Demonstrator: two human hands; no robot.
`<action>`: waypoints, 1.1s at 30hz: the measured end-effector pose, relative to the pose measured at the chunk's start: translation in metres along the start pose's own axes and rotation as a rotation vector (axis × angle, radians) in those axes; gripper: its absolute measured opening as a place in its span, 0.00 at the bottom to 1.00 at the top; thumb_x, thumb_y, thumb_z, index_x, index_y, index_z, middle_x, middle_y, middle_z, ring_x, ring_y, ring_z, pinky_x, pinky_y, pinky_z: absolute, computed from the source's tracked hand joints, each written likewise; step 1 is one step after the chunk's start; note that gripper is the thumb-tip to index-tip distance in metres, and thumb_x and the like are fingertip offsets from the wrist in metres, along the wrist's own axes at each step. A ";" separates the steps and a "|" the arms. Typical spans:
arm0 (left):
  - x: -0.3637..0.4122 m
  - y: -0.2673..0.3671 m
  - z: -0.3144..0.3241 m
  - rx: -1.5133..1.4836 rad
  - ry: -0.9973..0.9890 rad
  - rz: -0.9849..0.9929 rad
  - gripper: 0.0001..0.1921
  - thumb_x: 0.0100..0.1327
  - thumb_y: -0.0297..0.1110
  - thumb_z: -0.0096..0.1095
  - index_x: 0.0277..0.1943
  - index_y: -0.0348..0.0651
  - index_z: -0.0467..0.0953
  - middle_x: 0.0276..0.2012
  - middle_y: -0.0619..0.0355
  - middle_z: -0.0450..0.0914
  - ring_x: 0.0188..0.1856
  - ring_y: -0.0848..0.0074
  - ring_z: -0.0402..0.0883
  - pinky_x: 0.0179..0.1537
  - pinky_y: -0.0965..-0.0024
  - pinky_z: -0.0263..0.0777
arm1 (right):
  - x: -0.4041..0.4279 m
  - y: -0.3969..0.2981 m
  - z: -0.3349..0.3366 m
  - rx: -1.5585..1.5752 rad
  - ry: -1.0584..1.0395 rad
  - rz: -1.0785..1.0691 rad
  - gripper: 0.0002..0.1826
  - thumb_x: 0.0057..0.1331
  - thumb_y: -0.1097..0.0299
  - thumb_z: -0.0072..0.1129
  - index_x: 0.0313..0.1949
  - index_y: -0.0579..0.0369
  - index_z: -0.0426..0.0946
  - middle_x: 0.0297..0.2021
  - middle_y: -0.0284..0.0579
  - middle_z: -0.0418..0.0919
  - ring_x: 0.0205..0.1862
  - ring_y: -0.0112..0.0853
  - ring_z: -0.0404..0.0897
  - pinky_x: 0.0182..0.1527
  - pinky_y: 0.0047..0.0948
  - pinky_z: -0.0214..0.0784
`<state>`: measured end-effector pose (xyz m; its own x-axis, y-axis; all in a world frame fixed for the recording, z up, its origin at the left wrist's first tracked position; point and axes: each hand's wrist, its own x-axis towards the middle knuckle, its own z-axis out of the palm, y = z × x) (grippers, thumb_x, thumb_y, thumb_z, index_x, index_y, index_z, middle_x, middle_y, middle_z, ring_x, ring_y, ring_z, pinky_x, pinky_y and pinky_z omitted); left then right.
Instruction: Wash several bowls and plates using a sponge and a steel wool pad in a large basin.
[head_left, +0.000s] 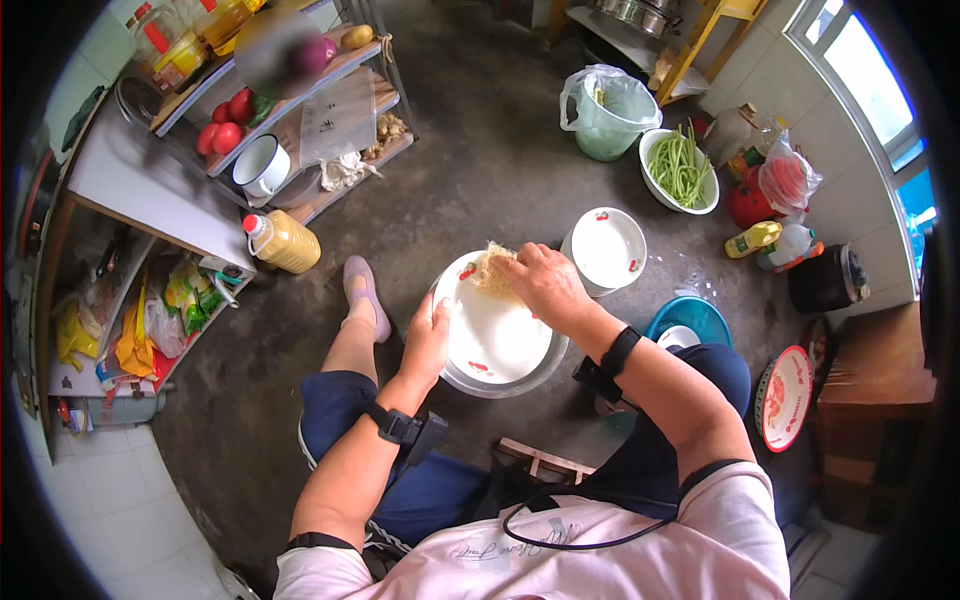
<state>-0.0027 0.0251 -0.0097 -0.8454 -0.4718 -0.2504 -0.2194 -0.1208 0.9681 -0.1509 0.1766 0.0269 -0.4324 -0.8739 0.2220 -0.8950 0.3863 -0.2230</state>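
My left hand (426, 337) grips the left rim of a white plate (495, 337) with red printed motifs. A fibrous scrubber, likely a loofah (495, 271), is under the fingers of my right hand (544, 281), against the plate's upper right part. The plate is held over a round metal basin (510, 388), whose lower rim shows below it; the basin's inside is mostly hidden. Just right of my right hand stands a stack of white plates (609, 247) with similar red motifs. Near my right knee, a blue-green plastic basin (701, 309) holds a white dish (679, 337).
A bowl of green beans (681, 171) and a bag-lined bucket (611, 120) stand at the upper right. An oil jug (283, 241) is on the floor at left, beside shelves with tomatoes (226, 138). A red-rimmed enamel basin (784, 399) leans at right.
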 end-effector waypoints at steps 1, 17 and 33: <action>-0.001 0.000 0.001 -0.002 0.003 -0.004 0.19 0.71 0.35 0.39 0.59 0.33 0.63 0.50 0.51 0.74 0.50 0.75 0.73 0.53 0.73 0.64 | -0.001 0.001 0.000 -0.001 0.002 0.026 0.17 0.55 0.71 0.53 0.46 0.51 0.74 0.32 0.47 0.71 0.37 0.39 0.75 0.38 0.34 0.72; -0.003 0.010 0.005 0.132 0.156 -0.031 0.18 0.70 0.33 0.41 0.58 0.35 0.66 0.48 0.49 0.77 0.48 0.72 0.75 0.51 0.70 0.66 | 0.008 -0.005 -0.002 0.405 0.209 0.466 0.17 0.60 0.69 0.47 0.49 0.54 0.71 0.38 0.55 0.74 0.40 0.48 0.76 0.44 0.40 0.68; 0.006 -0.006 -0.012 0.013 0.266 0.004 0.18 0.71 0.35 0.38 0.57 0.33 0.65 0.46 0.47 0.76 0.47 0.70 0.75 0.50 0.71 0.67 | -0.008 -0.003 0.010 0.381 0.018 0.592 0.19 0.57 0.67 0.46 0.46 0.62 0.72 0.42 0.60 0.75 0.44 0.49 0.76 0.49 0.41 0.67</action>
<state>-0.0001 0.0123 -0.0167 -0.6886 -0.6857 -0.2358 -0.2240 -0.1081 0.9686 -0.1435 0.1796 0.0167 -0.8396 -0.5426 -0.0246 -0.4095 0.6621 -0.6277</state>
